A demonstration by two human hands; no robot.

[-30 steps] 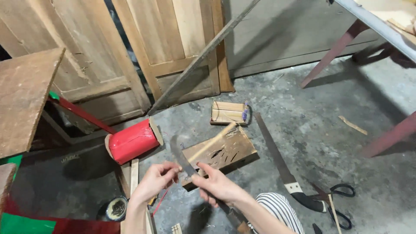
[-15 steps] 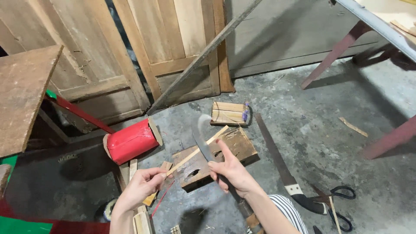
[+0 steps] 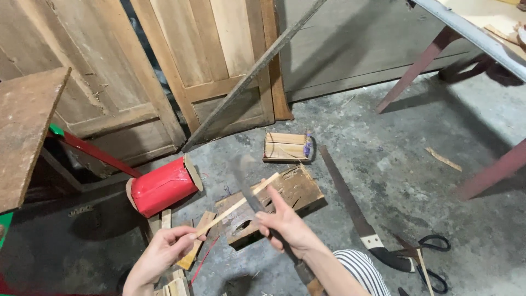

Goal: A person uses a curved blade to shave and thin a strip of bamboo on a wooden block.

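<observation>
On the far left a worn wooden board (image 3: pixel 24 137) is standing on a red frame, and a red cylinder (image 3: pixel 163 186) is lying on the floor nr it. My left hand (image 3: pixel 159 255) is pinching the lower end of a thin bamboo strip (image 3: pixel 236 205) btw thumb and fingers, so this hand is closed on the strip. Some short wood offcuts (image 3: pixel 198 235) are lying just beside and under this hand. The strip is running up and to the right, over the scarred wooden block (image 3: pixel 285 200), w/ its free end abt above the block's middle. My right hand (image 3: pixel 285 225) is clenching the handle of a long knife (image 3: pixel 246 186), the index finger is stretching along it, and the blade is crossing the strip nr its middle; the blade is looking blurred. I am judging the work is only partly done: the strip is looking already thin, but 1 side is prob. still needing shaving. More right, a small bundle of flat sticks (image 3: pixel 286 146), a hand saw (image 3: pixel 350 211) and black scissors (image 3: pixel 433 257) are lying on the concrete floor (image 3: pixel 394 164), apart from both hands.
</observation>
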